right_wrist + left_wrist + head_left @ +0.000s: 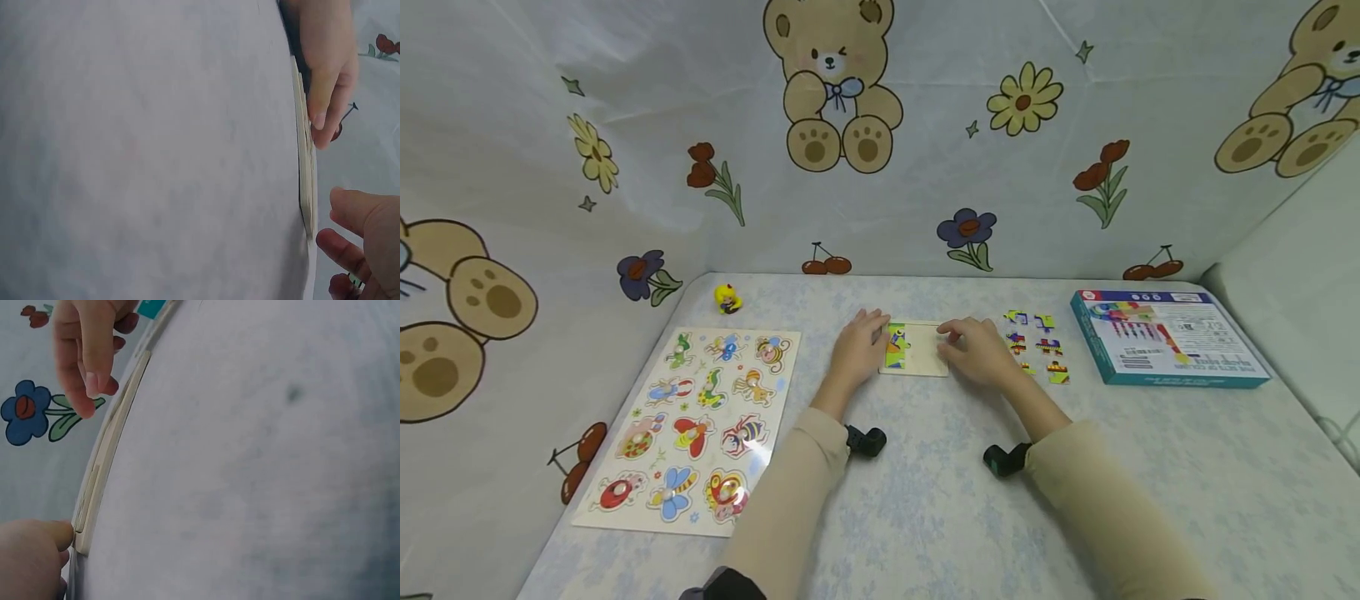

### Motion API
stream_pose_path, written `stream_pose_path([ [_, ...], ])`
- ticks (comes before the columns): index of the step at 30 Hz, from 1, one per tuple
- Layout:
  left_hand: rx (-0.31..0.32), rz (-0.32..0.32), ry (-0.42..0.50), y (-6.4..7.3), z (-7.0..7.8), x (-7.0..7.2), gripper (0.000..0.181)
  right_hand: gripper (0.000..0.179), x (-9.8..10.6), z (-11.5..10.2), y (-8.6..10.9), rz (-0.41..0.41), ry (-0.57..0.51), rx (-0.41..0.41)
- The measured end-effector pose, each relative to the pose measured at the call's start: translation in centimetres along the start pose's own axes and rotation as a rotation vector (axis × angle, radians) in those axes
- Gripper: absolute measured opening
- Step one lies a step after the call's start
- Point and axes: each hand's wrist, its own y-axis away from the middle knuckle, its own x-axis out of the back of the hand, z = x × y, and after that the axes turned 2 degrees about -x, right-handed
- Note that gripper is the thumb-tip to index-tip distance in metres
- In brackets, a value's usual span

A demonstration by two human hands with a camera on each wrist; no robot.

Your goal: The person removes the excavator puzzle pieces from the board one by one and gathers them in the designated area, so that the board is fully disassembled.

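Note:
A shallow wooden puzzle tray (928,360) lies on the table between both hands. Colourful green-and-yellow jigsaw pieces (896,351) fill its left part, and bare wood shows on the right. At the tray's left edge rests my left hand (854,348), its thumb touching the corner in the left wrist view. My right hand (979,350) hovers by the tray's right end, fingers loosely bent, with a gap between thumb and forefinger and nothing seen in it. Beside that hand, loose jigsaw pieces (1048,347) are laid out in two columns, some partly hidden by it.
To the left lies a large board of insect pictures (710,400), with a small yellow toy figure (727,298) behind it. A flat teal-edged box (1172,337) sits at the back right. Behind the table hangs a bear-and-flower printed cloth (917,225).

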Motion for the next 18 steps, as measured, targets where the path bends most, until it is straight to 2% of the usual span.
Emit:
stream_pose_path([
  [5, 0.015, -0.008, -0.017, -0.3, 0.0, 0.0, 0.04, 0.033, -0.8, -1.6, 0.5, -0.029, -0.026, 0.073],
  [12, 0.04, -0.015, -0.019, -0.6, -0.2, 0.1, 0.04, 0.033, -2.0, -3.3, 0.8, -0.052, -0.031, 0.123],
  [18, 0.059, -0.013, 0.014, -0.6, 0.0, 0.2, 0.039, 0.035, -2.9, -4.3, 0.7, -0.046, 0.034, 0.153],
])
